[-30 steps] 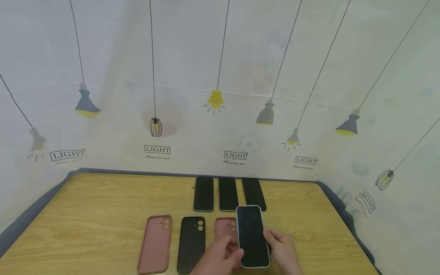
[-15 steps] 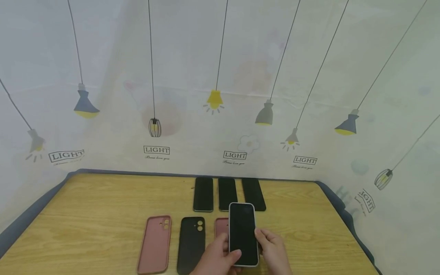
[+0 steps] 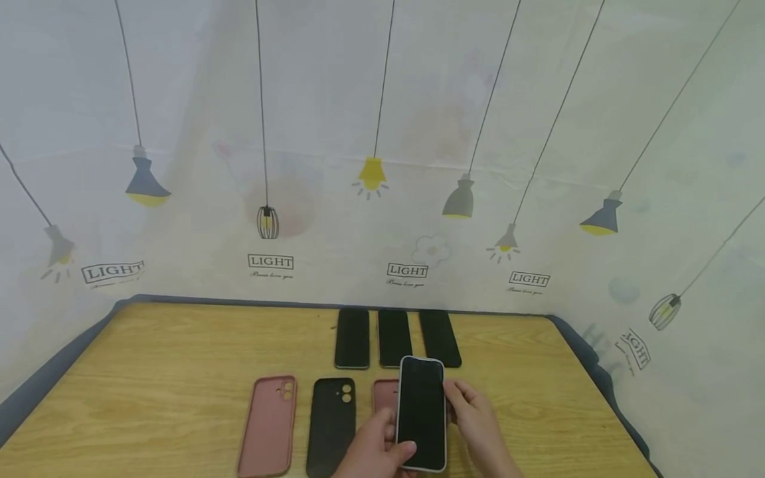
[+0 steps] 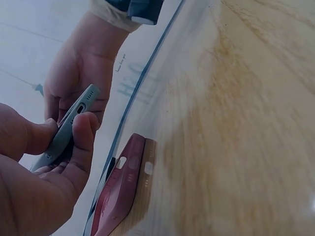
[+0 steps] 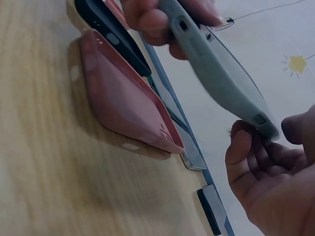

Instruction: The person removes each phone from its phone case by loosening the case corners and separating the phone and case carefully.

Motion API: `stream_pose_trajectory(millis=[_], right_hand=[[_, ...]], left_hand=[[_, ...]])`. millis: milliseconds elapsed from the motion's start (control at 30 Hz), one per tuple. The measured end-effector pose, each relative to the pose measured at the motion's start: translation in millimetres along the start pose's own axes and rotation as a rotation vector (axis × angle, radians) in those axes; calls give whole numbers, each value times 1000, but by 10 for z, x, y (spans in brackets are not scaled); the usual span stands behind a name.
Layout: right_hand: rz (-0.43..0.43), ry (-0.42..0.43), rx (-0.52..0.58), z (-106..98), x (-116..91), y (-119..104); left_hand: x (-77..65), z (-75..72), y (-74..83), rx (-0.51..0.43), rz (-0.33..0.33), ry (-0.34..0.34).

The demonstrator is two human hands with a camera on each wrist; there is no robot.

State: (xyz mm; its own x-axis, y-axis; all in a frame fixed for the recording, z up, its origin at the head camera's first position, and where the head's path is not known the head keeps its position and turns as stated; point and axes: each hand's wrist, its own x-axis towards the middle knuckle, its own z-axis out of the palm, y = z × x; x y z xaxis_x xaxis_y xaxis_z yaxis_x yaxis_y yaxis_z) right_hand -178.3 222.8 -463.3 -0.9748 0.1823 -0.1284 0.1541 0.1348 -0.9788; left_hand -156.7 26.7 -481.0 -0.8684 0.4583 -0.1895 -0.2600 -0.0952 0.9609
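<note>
A smartphone (image 3: pixel 422 415) in a pale case is held up over the table, its dark screen facing the head camera. My left hand (image 3: pixel 376 443) grips its lower left side, thumb over the front edge and fingers behind. At the upper right edge my right hand (image 3: pixel 478 418) holds the side of the case. The right wrist view shows the pale case (image 5: pixel 211 69) edge-on, with the right fingers (image 5: pixel 239 147) curled under its corner and the thumb close to it. Partly hidden behind the phone and left hand lies a pink phone case (image 3: pixel 384 393).
To the left lie another pink phone case (image 3: pixel 267 425) and a black phone case (image 3: pixel 331 425), insides up. At the back edge three dark phones lie in a row: left (image 3: pixel 352 338), middle (image 3: pixel 394 337) and right (image 3: pixel 440 338). A lamp-printed curtain (image 3: pixel 323 133) surrounds the wooden table (image 3: pixel 155 372).
Both hands and the cased phone have shifted left, then the phone dropped slightly. My right hand has moved up along the phone's right edge. The other cases and phones lie unmoved.
</note>
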Motion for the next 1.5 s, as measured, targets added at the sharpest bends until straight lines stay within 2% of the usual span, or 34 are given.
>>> stream_pose_trajectory(millis=[267,467,800,1000,1167,1333,1500], right_hand=[[-23,11,76,16,88,-38],[-37,41,136,54,73,-42],[-34,124,127,78,46,-82],[-16,73,229,46,45,-73],[-14,10,391,30,31,-59],[-21,-72,537,1,44,-8],[-2,-125,594,-11,55,33]], left_hand=[[11,-37,-19,83,5,-45],[22,-15,-21,100,32,-19],[21,11,10,127,39,-12],[33,17,-1,130,52,-5],[18,20,6,139,66,7],[22,14,20,139,45,4],[36,9,15,148,27,7]])
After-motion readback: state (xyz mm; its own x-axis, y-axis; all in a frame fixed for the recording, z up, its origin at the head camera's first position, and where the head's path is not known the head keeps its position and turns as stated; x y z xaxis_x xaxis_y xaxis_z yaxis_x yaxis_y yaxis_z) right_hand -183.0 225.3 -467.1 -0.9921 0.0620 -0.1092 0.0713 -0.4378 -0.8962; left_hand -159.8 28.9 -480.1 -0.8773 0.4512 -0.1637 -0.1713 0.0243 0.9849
